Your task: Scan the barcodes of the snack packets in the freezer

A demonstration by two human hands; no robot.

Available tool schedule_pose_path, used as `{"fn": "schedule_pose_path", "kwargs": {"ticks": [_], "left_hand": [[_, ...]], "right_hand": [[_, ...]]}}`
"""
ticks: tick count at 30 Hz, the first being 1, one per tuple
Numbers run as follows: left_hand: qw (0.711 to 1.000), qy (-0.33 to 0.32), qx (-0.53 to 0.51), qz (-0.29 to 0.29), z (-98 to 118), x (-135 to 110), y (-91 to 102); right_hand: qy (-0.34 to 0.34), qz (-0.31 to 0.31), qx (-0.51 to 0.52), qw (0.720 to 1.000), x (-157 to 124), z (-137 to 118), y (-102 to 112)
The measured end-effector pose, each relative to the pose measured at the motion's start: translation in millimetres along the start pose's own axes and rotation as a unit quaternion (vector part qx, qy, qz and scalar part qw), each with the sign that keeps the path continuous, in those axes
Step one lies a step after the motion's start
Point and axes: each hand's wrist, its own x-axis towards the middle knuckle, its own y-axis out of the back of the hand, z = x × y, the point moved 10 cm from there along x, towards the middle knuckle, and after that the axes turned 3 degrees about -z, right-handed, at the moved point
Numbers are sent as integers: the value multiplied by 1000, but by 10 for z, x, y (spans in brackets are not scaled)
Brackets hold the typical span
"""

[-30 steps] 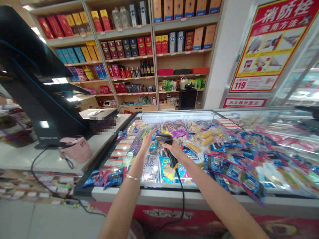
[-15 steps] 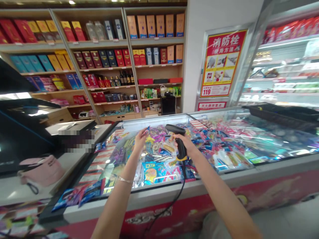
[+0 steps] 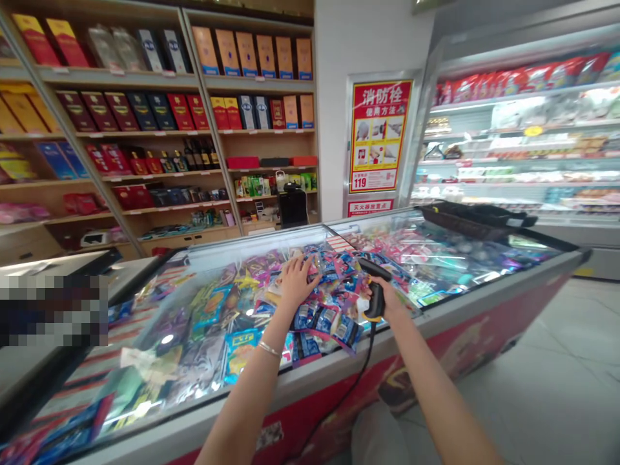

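Observation:
My left hand (image 3: 296, 279) lies with fingers spread over a heap of small wrapped packets (image 3: 314, 321), mostly blue, red and purple, and holds nothing that I can see. To its right, my right hand (image 3: 387, 296) is wrapped round the grip of a black barcode scanner (image 3: 376, 302). The scanner's head points to the left over the packets, and its cable (image 3: 361, 371) hangs down past the front of the chest freezer (image 3: 310, 374). The packets rest on the freezer's glass top, while other packages show through the glass.
Loose blue packets (image 3: 72, 431) lie at the freezer's near left corner. A black tray (image 3: 465, 219) sits on its far right end. Behind stand shelves of boxes (image 3: 145, 113), and a lit display fridge (image 3: 523, 135) is at right. A counter (image 3: 53, 271) adjoins at left.
My view has turned right. My left hand has gone from a pinch on a small bluish thing to spread fingers on the packet heap. The scanner stays in my right hand.

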Motion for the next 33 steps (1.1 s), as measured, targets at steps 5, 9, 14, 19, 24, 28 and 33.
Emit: {"fn": "schedule_pose_path", "kwargs": {"ticks": [5,9,14,19,24,28,33], "left_hand": [[999,-4,52,-12,19,-8,10],[996,6,89,-20,27,-16,1],[996,11,83,-28,60,-32,-26],[997,21,70,7,118,-25,465],[992,33,105,68,-57,-269,1443],[977,93,164,95,-500,-749,2165],[935,187,286,99,-1038,-1536,2933]], "right_hand": [[-15,-7,50,999,54,173,87],[-9,-3,61,998,81,183,110],[-5,-7,59,998,85,189,126],[8,-19,80,997,-63,-49,-81],[7,-67,90,994,-227,-227,-803],[-21,-155,86,984,-292,10,-1713],[-87,-249,94,960,-467,669,-2769]]}}
